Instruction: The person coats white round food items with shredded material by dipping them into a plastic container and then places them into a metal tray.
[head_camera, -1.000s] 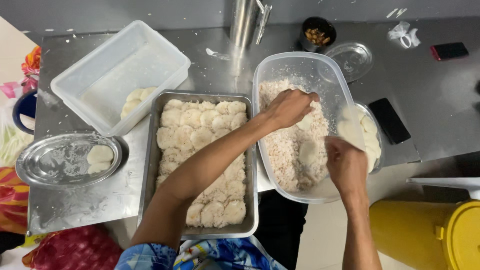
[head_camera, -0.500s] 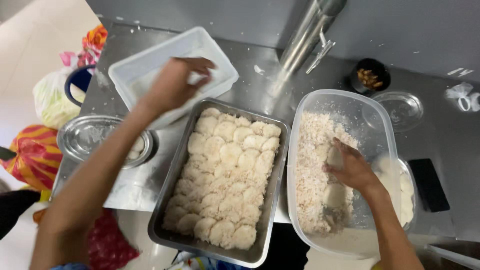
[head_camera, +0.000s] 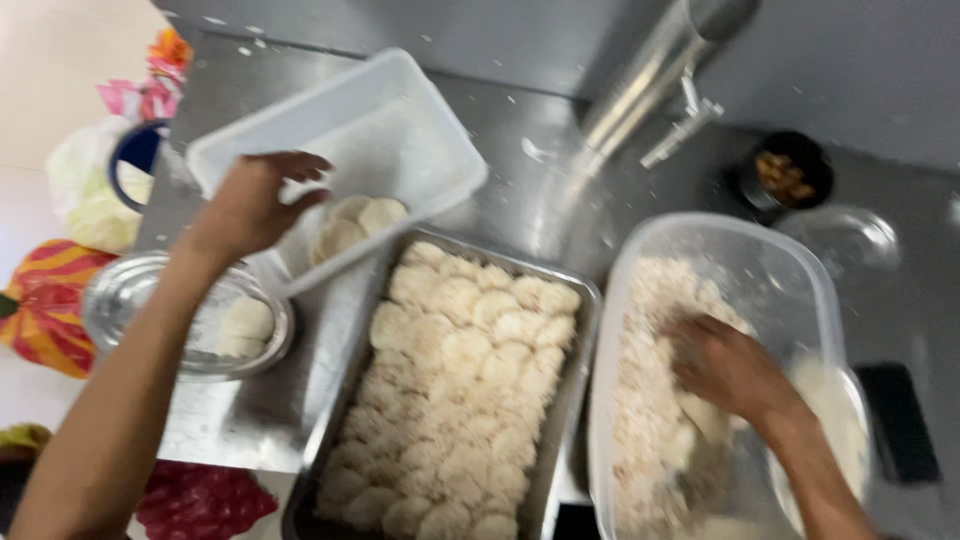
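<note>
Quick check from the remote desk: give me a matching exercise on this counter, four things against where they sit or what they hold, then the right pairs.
Things:
1. metal baking tray
2. white plastic tub
3. clear plastic tub
4. round steel plate

Places or states:
A. tilted at the back left, a few pale patties in its low corner, left hand over its rim
B. far left, two pale patties on it
C. in the middle, packed with rows of crumbed patties
D. on the right, full of crumbs, right hand inside

Pairs: 1-C, 2-A, 3-D, 4-B
</note>
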